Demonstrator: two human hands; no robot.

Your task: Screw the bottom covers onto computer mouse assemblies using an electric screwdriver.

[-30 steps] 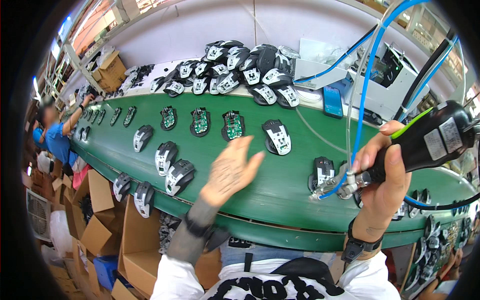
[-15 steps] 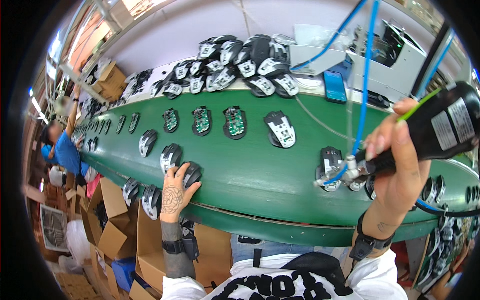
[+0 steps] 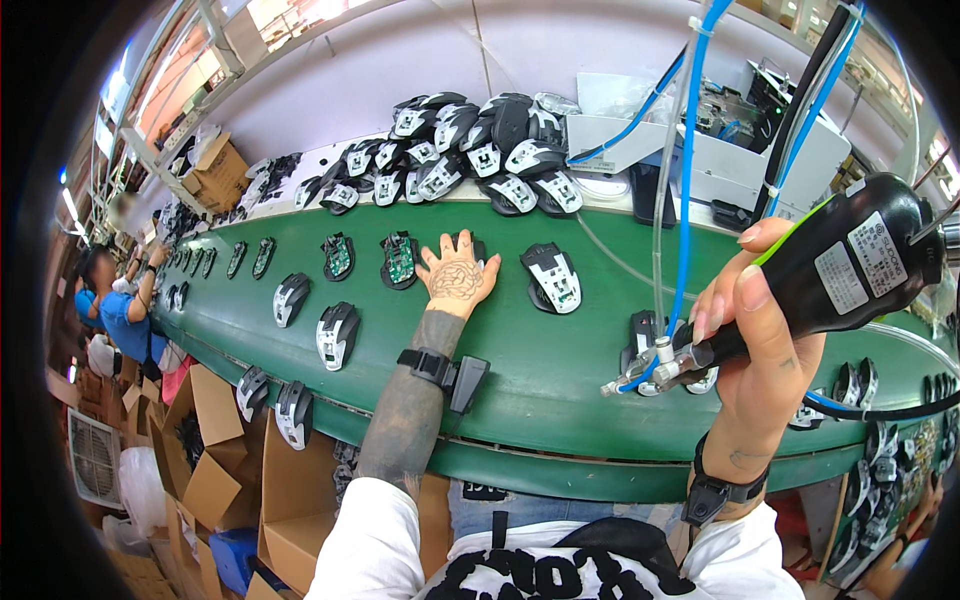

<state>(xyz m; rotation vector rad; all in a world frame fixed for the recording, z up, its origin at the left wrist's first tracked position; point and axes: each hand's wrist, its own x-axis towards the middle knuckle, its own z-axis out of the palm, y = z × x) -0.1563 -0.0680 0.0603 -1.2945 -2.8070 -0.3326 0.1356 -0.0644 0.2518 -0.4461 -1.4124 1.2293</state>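
My left hand (image 3: 458,275) lies palm down, fingers spread, over a mouse base at mid belt. A dark edge of that base shows past the fingertips; whatever else is under the palm is hidden. To its left is a mouse base with a bare green circuit board (image 3: 400,260), and to its right a black-and-white mouse part (image 3: 551,278). My right hand (image 3: 765,320) is closed around a black power screwdriver (image 3: 850,255) with a green stripe, raised above the belt. Beside its fingers hangs a metal fitting (image 3: 662,362) on blue and clear tubes, over another mouse part (image 3: 640,340).
The green belt (image 3: 480,390) carries several mouse parts. A pile of mouse shells (image 3: 440,150) stands behind it, with a dark phone (image 3: 652,195) and a white machine (image 3: 735,165) to the right. Open cardboard boxes (image 3: 300,500) stand below left. Other people (image 3: 130,315) work at far left.
My left hand has moved right and away from me, from two mouse parts to the mouse base. One of those two parts no longer shows. The screwdriver has shifted slightly left. The phone screen turned dark.
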